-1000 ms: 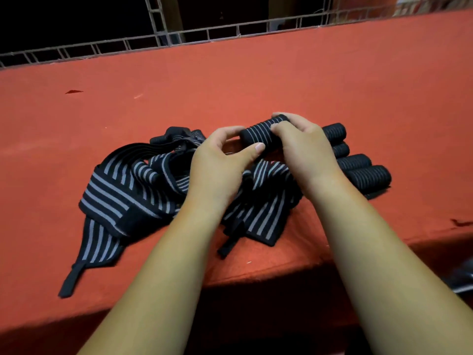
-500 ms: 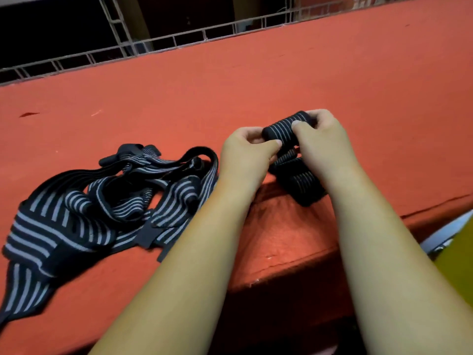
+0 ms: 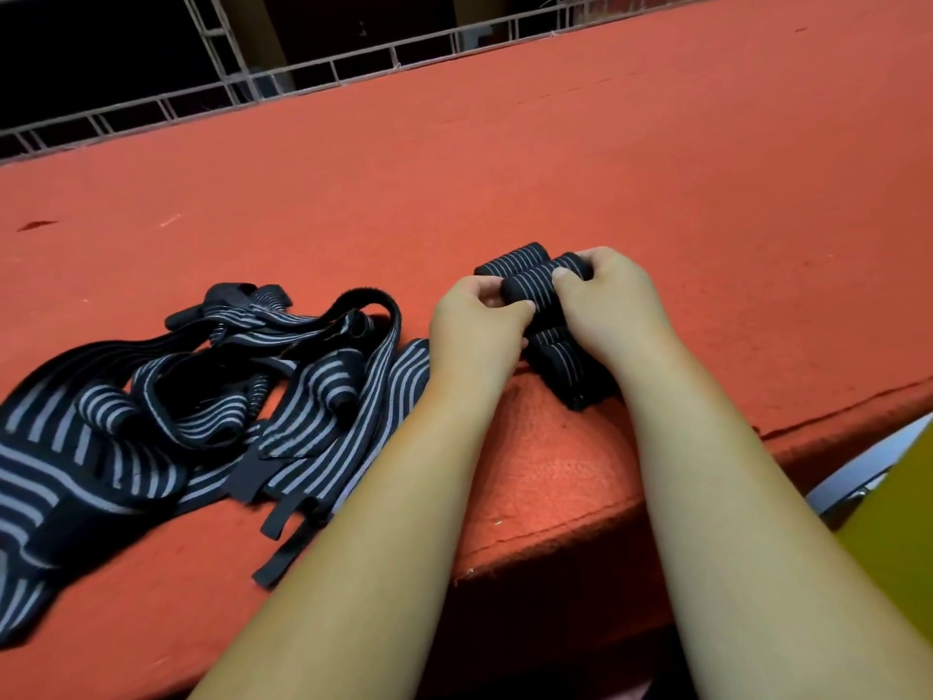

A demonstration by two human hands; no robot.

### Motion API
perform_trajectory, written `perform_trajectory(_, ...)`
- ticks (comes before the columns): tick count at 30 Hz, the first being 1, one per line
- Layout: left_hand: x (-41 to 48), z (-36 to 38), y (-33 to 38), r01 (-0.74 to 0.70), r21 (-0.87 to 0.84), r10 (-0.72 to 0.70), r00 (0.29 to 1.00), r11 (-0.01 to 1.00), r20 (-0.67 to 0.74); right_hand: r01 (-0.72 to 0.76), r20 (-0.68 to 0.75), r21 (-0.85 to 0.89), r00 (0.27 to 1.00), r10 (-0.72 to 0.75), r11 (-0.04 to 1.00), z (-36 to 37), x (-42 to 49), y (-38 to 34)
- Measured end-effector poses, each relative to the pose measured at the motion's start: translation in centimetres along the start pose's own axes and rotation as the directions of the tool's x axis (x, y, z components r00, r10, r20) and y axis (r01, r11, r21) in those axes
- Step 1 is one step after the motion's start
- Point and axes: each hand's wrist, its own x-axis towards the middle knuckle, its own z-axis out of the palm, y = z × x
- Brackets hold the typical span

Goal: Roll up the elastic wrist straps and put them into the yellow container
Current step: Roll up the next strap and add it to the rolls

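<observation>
our left hand (image 3: 474,320) and right hand (image 3: 611,300) are pinching one rolled black-and-grey striped elastic strap (image 3: 535,290) by its ends, long axis running left-right, above the red tabletop (image 3: 656,169); at least three more rolls (image 3: 570,368) are lying beside it.

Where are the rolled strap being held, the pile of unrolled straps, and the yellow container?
rolled strap (image 3: 527,285), head view, the striped middle of the roll.
unrolled straps (image 3: 323,381), head view, a striped band mid-pile.
yellow container (image 3: 898,548), head view, its yellow side at the right edge.
</observation>
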Motion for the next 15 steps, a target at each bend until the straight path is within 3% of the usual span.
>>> perform_trajectory(6,0.3,0.3,-0.9,-0.045,0.084,0.045,0.999,0.996,0.002,-0.005,0.041,-0.061,0.999,0.008,0.998,0.7,0.4,0.8)
perform_trajectory(15,0.0,0.2,-0.5,-0.012,0.239,0.015,1.0,0.971,-0.009,-0.019,-0.052,-0.069,0.998,0.016,0.997,1.8,0.7,1.1)
